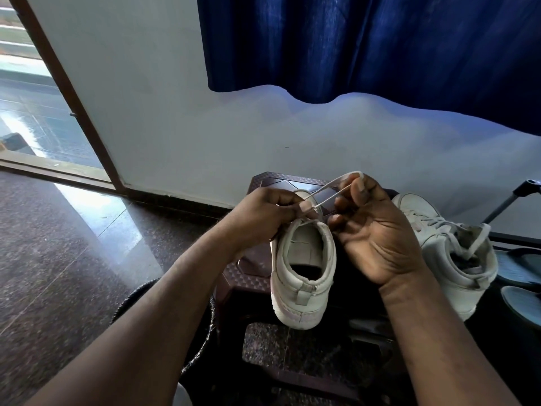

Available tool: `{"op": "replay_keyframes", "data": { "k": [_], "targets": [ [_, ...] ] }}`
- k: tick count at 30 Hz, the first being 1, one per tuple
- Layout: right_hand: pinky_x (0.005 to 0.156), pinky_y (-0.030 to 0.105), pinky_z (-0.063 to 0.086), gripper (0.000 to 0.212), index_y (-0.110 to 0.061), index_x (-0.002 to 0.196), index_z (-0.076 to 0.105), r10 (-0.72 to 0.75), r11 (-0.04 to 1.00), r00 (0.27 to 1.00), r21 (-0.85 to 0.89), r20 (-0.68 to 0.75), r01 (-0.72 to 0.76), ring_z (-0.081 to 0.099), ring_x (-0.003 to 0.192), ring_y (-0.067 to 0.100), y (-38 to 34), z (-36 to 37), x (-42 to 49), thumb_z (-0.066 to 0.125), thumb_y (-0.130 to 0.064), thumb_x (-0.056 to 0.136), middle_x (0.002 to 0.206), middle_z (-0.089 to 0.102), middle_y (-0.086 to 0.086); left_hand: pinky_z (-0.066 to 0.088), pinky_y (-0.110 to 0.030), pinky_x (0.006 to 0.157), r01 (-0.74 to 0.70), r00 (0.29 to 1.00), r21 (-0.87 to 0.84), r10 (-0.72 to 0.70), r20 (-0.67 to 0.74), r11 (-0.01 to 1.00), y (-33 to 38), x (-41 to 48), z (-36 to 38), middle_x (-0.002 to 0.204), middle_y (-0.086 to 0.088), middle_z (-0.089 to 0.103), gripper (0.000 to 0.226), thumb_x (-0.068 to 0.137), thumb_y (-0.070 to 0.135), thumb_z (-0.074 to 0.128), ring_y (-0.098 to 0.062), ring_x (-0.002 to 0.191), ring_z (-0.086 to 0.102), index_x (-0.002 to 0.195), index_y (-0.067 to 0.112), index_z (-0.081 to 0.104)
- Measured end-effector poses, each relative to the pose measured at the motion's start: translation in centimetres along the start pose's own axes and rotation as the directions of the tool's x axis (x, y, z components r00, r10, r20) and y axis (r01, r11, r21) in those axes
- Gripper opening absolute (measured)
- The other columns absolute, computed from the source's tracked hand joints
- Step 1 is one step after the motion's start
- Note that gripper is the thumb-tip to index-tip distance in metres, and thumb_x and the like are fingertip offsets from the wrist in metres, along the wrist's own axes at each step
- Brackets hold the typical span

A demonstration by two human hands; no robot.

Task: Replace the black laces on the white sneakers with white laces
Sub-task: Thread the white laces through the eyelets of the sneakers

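Nearest, 2 bare forearms reach in. The white sneaker [301, 282] sits btwn them, heel toward the person, over the brown stool [248, 276]. L hand [263, 218] has its fingers curled at the shoe's collar, thumb and forefinger pinching the white lace [352, 173]. R hand [371, 230], palm up, pinches the lace's looped end a bit higher, so 2 strands run taut btwn the hands. Just to the R, a 2nd sneaker [450, 253] (pale laces in it) lies tilted. Beyond, a pale wall [175, 112] and a blue curtain [366, 39].
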State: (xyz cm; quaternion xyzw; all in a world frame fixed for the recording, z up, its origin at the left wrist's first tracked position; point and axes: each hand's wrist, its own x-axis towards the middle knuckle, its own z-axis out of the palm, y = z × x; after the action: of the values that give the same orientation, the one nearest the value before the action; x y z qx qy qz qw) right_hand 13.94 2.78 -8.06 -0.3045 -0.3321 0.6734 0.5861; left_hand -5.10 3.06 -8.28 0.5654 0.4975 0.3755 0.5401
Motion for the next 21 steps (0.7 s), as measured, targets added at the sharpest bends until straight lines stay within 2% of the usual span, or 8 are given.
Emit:
{"op": "replay_keyframes", "data": {
  "k": [3, 7, 10, 12, 16, 18, 19, 21],
  "targets": [
    [0.069, 0.026, 0.038, 0.010, -0.029, 0.089, 0.073, -0.110, 0.982, 0.994, 0.154, -0.009, 0.110, 0.054, 0.081, 0.009, -0.4, -0.3, 0.0, 0.067, -0.021, 0.088, 0.098, 0.067, -0.010, 0.041, -0.033, 0.070, 0.016, 1.000, -0.031, -0.015, 0.021, 0.999, 0.2, 0.1, 0.1, 0.086, -0.012, 0.067, 0.028, 0.092, 0.038, 0.075, -0.024, 0.078, 0.052, 0.093, 0.011, 0.078],
    [0.067, 0.027, 0.039, 0.021, -0.029, 0.091, 0.074, -0.223, 0.931, 0.975, 0.292, -0.016, 0.218, 0.054, 0.081, 0.010, -1.4, -0.9, 0.0, 0.060, -0.016, 0.099, 0.099, 0.064, -0.008, 0.044, -0.016, 0.056, -0.008, 0.999, -0.094, 0.012, 0.041, 0.996, 0.4, -0.1, 0.1, 0.083, 0.001, 0.070, 0.016, 0.100, 0.026, 0.067, -0.006, 0.064, 0.059, 0.091, 0.014, 0.074],
    [0.066, 0.024, 0.042, 0.016, -0.026, 0.098, 0.069, -0.351, 0.936, 0.897, -0.121, -0.268, 0.330, 0.053, 0.076, 0.009, -0.9, -1.1, 0.3, 0.069, -0.010, 0.094, 0.089, 0.061, -0.007, 0.037, -0.015, 0.050, -0.033, 0.999, -0.064, 0.036, 0.033, 0.997, 0.8, -0.2, 0.1, 0.080, 0.002, 0.068, 0.018, 0.099, 0.031, 0.068, -0.005, 0.060, 0.052, 0.090, 0.016, 0.074],
    [0.072, 0.029, 0.048, 0.023, -0.024, 0.101, 0.062, -0.572, 0.778, 0.723, -0.535, -0.388, 0.328, 0.056, 0.077, 0.008, 0.2, -1.2, 0.4, 0.078, -0.016, 0.088, 0.088, 0.062, -0.004, 0.035, -0.015, 0.048, -0.040, 0.999, -0.059, 0.041, 0.015, 0.997, 1.1, -0.3, 0.2, 0.072, 0.007, 0.065, 0.019, 0.098, 0.030, 0.070, -0.003, 0.054, 0.048, 0.086, 0.016, 0.074],
    [0.083, 0.032, 0.051, 0.040, -0.021, 0.115, 0.056, -0.816, 0.402, 0.549, -0.861, -0.183, 0.311, 0.057, 0.083, 0.013, 1.0, -1.1, -0.5, 0.075, -0.042, 0.087, 0.111, 0.060, 0.005, 0.041, -0.014, 0.051, -0.072, 0.997, -0.072, 0.071, -0.023, 0.995, 1.1, -0.2, 0.4, 0.080, -0.002, 0.068, 0.019, 0.097, 0.027, 0.072, -0.003, 0.056, 0.054, 0.091, 0.010, 0.076],
    [0.085, 0.034, 0.050, 0.029, -0.021, 0.110, 0.064, -0.805, 0.219, 0.593, -0.909, 0.037, 0.355, 0.059, 0.092, 0.010, 0.8, -1.0, -0.4, 0.066, -0.045, 0.093, 0.105, 0.062, -0.006, 0.049, -0.018, 0.062, -0.082, 0.997, -0.076, 0.081, -0.011, 0.994, 0.9, -0.1, 0.6, 0.082, -0.002, 0.072, 0.017, 0.097, 0.025, 0.071, -0.008, 0.067, 0.062, 0.091, 0.010, 0.077],
    [0.086, 0.040, 0.051, 0.025, -0.025, 0.101, 0.068, -0.726, 0.208, 0.678, -0.903, 0.115, 0.376, 0.061, 0.093, 0.008, 0.9, -0.9, -0.3, 0.060, -0.048, 0.094, 0.099, 0.066, -0.011, 0.052, -0.022, 0.068, -0.083, 0.997, -0.070, 0.083, -0.008, 0.994, 0.7, 0.0, 0.6, 0.084, -0.003, 0.073, 0.016, 0.097, 0.024, 0.071, -0.013, 0.072, 0.064, 0.092, 0.010, 0.078],
    [0.084, 0.050, 0.053, 0.046, -0.015, 0.089, 0.073, -0.457, 0.324, 0.872, -0.880, 0.176, 0.348, 0.067, 0.090, 0.021, 1.8, -0.7, -0.1, 0.052, -0.055, 0.095, 0.089, 0.073, -0.003, 0.053, -0.029, 0.074, -0.086, 0.996, -0.068, 0.086, -0.003, 0.994, 0.5, 0.2, 0.6, 0.084, -0.005, 0.073, 0.016, 0.098, 0.022, 0.071, -0.017, 0.077, 0.064, 0.092, 0.009, 0.077]
  ]
}}
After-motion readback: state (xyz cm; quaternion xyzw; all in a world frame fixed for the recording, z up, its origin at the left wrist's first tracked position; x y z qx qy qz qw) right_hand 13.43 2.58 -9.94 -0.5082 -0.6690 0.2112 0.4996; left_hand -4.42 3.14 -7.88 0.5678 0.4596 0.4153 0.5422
